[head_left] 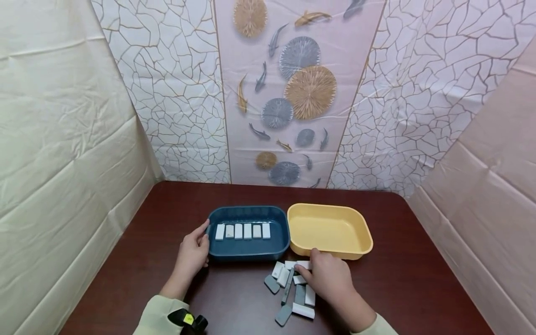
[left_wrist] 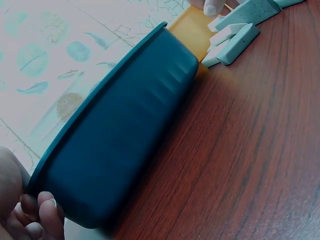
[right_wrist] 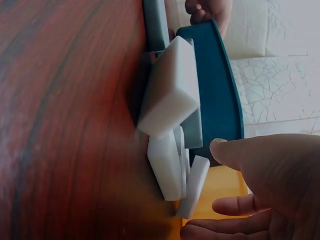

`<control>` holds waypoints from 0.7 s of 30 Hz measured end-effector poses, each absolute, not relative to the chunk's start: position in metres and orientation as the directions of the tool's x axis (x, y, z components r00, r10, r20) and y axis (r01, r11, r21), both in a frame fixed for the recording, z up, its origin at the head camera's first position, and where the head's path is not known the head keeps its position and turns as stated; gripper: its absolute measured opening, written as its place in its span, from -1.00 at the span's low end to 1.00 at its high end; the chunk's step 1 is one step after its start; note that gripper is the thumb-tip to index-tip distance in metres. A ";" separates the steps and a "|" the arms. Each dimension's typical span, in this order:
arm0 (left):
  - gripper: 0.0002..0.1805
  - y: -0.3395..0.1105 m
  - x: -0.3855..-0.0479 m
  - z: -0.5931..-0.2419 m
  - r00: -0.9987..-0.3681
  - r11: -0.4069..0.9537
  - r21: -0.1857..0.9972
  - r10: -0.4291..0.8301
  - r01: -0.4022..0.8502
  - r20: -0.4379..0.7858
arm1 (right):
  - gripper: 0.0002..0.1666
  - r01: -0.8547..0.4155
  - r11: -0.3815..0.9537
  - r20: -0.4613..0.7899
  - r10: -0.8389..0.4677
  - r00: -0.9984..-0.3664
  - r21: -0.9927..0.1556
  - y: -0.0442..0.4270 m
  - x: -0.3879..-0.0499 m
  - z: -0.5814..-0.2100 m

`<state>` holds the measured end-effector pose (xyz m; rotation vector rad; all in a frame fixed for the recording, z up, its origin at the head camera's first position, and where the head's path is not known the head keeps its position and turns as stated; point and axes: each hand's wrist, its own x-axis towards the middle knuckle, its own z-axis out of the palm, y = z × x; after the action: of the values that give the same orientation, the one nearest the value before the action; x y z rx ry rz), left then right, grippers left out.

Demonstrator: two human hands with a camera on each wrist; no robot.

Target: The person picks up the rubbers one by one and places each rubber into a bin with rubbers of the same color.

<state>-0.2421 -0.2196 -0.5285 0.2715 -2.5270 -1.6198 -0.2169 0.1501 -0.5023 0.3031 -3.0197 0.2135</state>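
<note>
My left hand (head_left: pixel 193 251) grips the left end of a dark blue tray (head_left: pixel 247 257), its fingers curled beneath the rim in the left wrist view. Inside the tray, several small white blocks (head_left: pixel 247 231) stand in a row. Over a loose pile of white and grey pieces is my right hand (head_left: pixel 331 275), thumb and fingers apart. A white block (right_wrist: pixel 194 187) in that pile lies closest to its fingertips; whether they touch it I cannot tell. Grey pieces, such as a rounded one (head_left: pixel 283 315) and a long narrow one (head_left: pixel 287 287), lie among the white.
A yellow tray (head_left: pixel 363 253) stands right beside the blue one, behind the pile. Both trays rest on a dark red-brown wooden table (head_left: pixel 418 279). Patterned cloth (head_left: pixel 184 116) hangs along the back, with plain cloth at the sides.
</note>
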 end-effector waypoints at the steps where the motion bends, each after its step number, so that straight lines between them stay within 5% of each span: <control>1: -0.40 -0.220 -0.242 -0.528 -0.976 0.409 0.909 -0.218 -0.081 0.011 | -0.39 -0.205 0.971 0.109 -0.192 -0.975 -0.123 0.149 -0.217 -0.502; 14: -0.40 -0.219 -0.241 -0.527 -0.978 0.405 0.911 -0.210 -0.075 0.013 | -0.43 -0.188 0.976 0.096 -0.177 -0.979 -0.114 0.147 -0.221 -0.504; 21: -0.40 -0.220 -0.241 -0.528 -0.978 0.400 0.913 -0.208 -0.075 0.011 | -0.47 -0.206 0.955 0.096 -0.189 -0.977 -0.214 0.149 -0.217 -0.494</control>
<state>-0.2407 -0.2200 -0.5276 0.2562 -2.5235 -1.6357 -0.2170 0.1493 -0.4943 0.3066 -3.0322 0.3441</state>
